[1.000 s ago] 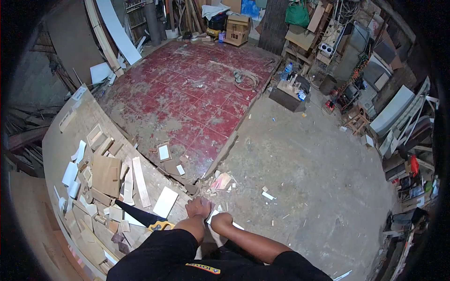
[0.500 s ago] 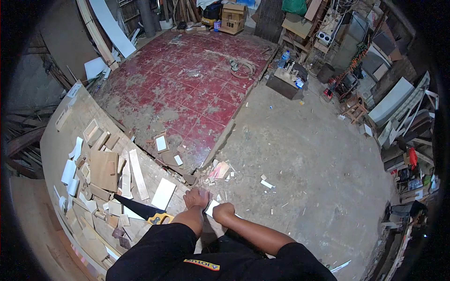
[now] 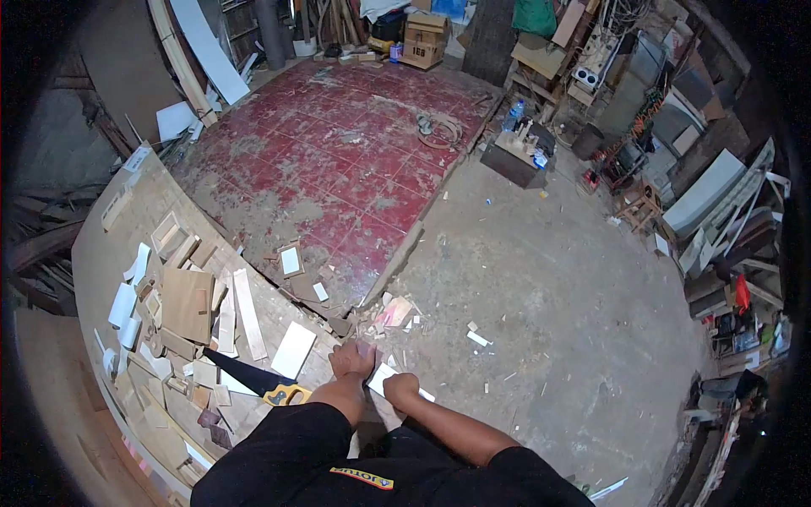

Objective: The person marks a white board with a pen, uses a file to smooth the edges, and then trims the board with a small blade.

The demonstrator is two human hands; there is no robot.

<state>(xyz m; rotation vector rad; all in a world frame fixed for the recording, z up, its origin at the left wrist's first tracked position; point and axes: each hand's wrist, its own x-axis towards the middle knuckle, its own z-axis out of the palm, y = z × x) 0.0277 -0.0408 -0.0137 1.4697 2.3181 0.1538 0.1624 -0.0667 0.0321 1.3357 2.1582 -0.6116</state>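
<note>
Left hand (image 3: 353, 358) is pressing flat, fingers spread, on the workbench (image 3: 110, 253) edge. Right hand (image 3: 400, 388) is closing around a white strip (image 3: 382, 378); handsaw (image 3: 253, 382) is lying left of both.

Since a second ago, both hands slightly nearer the handsaw (image 3: 253, 382): left hand (image 3: 353, 358) still flat on the counter (image 3: 110, 253) edge, right hand (image 3: 400, 388) still gripping the white strip (image 3: 382, 377).

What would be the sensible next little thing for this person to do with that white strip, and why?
Probably reach for the handsaw. The left hand presses flat at the workbench edge, and the right hand grips the white strip, whose far end juts past the edge. The saw lies unused just beside the left arm, its yellow handle nearest. That looks like a piece braced for cutting.
</note>
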